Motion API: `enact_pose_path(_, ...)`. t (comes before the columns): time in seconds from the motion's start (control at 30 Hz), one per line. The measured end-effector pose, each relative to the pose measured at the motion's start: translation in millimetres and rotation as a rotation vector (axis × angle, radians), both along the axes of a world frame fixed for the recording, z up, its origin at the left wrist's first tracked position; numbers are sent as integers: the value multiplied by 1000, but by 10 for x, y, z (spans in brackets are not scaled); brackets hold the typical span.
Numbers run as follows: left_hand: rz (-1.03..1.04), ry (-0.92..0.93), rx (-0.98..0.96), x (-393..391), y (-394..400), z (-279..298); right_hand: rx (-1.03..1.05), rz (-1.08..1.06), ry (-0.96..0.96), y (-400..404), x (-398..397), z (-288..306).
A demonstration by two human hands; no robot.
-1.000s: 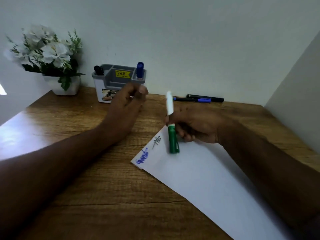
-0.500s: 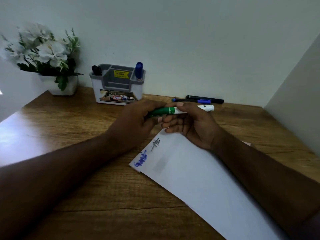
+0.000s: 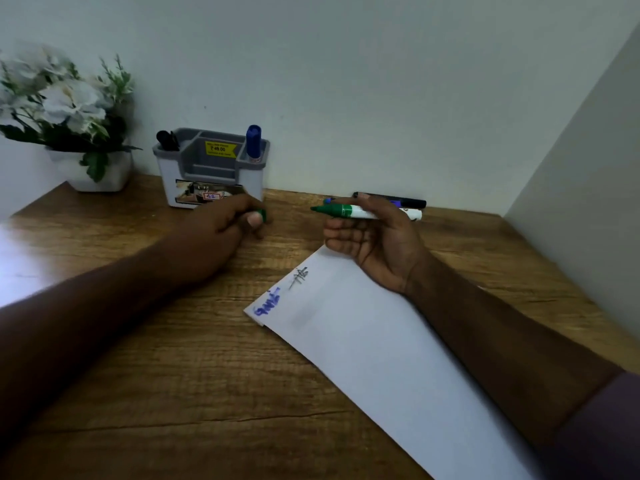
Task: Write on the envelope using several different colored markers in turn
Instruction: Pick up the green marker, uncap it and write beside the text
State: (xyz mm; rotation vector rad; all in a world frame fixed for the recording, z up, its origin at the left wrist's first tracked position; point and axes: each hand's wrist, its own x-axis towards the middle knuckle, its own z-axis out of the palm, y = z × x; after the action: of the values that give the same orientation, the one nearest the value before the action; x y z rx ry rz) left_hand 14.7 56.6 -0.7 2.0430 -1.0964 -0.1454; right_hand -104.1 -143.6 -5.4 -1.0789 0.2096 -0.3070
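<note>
desk point(image 3: 173, 393): wood grain, matt, glare patch at left
envelope point(image 3: 381, 358): paper, smooth, matt
green marker point(image 3: 349, 212): plastic, slight sheen
organizer point(image 3: 211, 168): plastic, grey and white, glossy label
wall point(image 3: 346, 81): painted, matt

I count one envelope point(image 3: 388, 358), one green marker point(image 3: 349, 211), one green cap point(image 3: 262, 215), two markers lying by the wall point(image 3: 408, 203), two markers standing in one organizer point(image 3: 211, 168), one flower pot point(image 3: 100, 174).

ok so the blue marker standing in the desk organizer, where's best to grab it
Pinch the blue cap from above: the blue marker stands upright in the desk organizer, right rear slot, and only its top shows above the rim.
</note>
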Motion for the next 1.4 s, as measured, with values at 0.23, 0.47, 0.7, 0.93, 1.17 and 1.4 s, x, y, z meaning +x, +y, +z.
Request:
enact_pose_path(0.23, -169, -39, 216, -92, -137, -90, -157, -106, -78, -34, 78, -19)
enact_pose_path(0.47, -253, -49, 256, -42, -130, -84, -700, 21, 76, -37, -33, 78)
enact_pose_path(0.7, -262, -137, 268, 31, -145, -144, -823, 63, 138, -36, 22, -30)
enact_pose_path(0.93, -281, -122, 230, 44, -168, -146, -842, 45, 118, -30, 44, -20)
enact_pose_path(1.17, -280, -69, 222, 24, -164, -126, -872, 47, 84, -15, 40, -50)
enact_pose_path(1.4, -263, -87, 214, 11, -169, -126, -905, 111, 97, -19, 50, -58)
